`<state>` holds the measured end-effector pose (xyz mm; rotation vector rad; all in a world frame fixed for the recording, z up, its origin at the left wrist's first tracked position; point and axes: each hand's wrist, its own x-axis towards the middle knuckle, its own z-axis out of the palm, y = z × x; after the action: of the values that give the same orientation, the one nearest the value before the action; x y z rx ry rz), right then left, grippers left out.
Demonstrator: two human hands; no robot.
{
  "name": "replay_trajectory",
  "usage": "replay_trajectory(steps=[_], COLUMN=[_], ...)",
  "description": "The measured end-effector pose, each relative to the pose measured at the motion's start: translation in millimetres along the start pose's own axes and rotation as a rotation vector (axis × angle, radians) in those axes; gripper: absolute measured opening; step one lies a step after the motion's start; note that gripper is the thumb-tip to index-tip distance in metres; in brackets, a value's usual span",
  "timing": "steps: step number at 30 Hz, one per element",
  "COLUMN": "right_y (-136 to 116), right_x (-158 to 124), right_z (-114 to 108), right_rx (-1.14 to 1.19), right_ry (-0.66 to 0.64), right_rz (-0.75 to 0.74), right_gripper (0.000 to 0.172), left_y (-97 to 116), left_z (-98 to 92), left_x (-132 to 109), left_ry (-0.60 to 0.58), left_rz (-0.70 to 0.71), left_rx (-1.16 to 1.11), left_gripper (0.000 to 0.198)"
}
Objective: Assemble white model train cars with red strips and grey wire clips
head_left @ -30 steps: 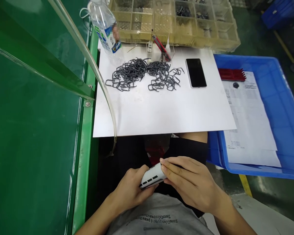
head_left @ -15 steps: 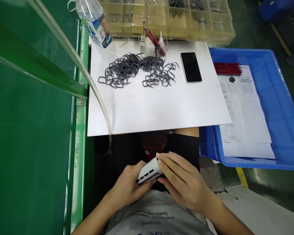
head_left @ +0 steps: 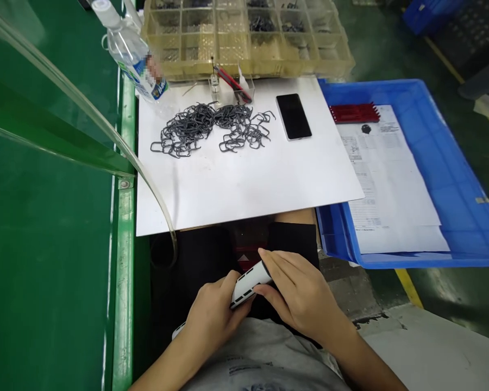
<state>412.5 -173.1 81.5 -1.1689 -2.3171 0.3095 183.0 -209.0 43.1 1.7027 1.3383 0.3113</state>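
Both my hands are low in my lap, over dark clothing, and hold a white oblong casing with a row of black slots along one face. My left hand wraps its lower end. My right hand lies along its upper end, with the fingers across the top. Part of the casing is hidden by my fingers. Well beyond my hands, a tangled heap of dark grey bent wire clips lies on a white board.
A black smartphone lies on the board, below a clear stand with a red-handled tool and a compartment box. A water bottle stands at back left. A blue tray holding papers and a red comb-like part sits right; green bench surface lies left.
The whole scene has shifted left and down in view as my head turned, bringing more of the compartment box in. My hands still hold the casing, now tilted slightly more steeply.
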Motion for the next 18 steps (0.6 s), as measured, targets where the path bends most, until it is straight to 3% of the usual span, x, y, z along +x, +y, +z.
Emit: replay_trajectory(steps=[6, 10, 14, 16, 18], right_y=[17.2, 17.0, 4.9, 3.4, 9.4], right_x=[-12.6, -2.5, 16.8, 22.7, 24.4], right_z=[-20.1, -34.4, -39.2, -35.2, -25.5], right_rx=[-0.196, -0.286, -0.269, -0.149, 0.010], right_ry=[0.113, 0.238, 0.354, 0.402, 0.437], right_rz=[-0.264, -0.404, -0.506, -0.497, -0.451], right_gripper=[0.043, 0.050, 0.061, 0.073, 0.068], left_y=[24.1, 45.0, 59.5, 53.0, 33.0], left_z=[-3.5, -16.6, -49.7, -76.0, -106.8], left_x=[-0.8, -6.1, -31.6, -55.4, -83.5], left_ry=[-0.075, -0.041, 0.000, 0.092, 0.247], left_rz=[0.060, 0.072, 0.037, 0.008, -0.067], left_rx=[0.104, 0.238, 0.207, 0.192, 0.239], left_gripper=[0.020, 0.020, 0.021, 0.022, 0.035])
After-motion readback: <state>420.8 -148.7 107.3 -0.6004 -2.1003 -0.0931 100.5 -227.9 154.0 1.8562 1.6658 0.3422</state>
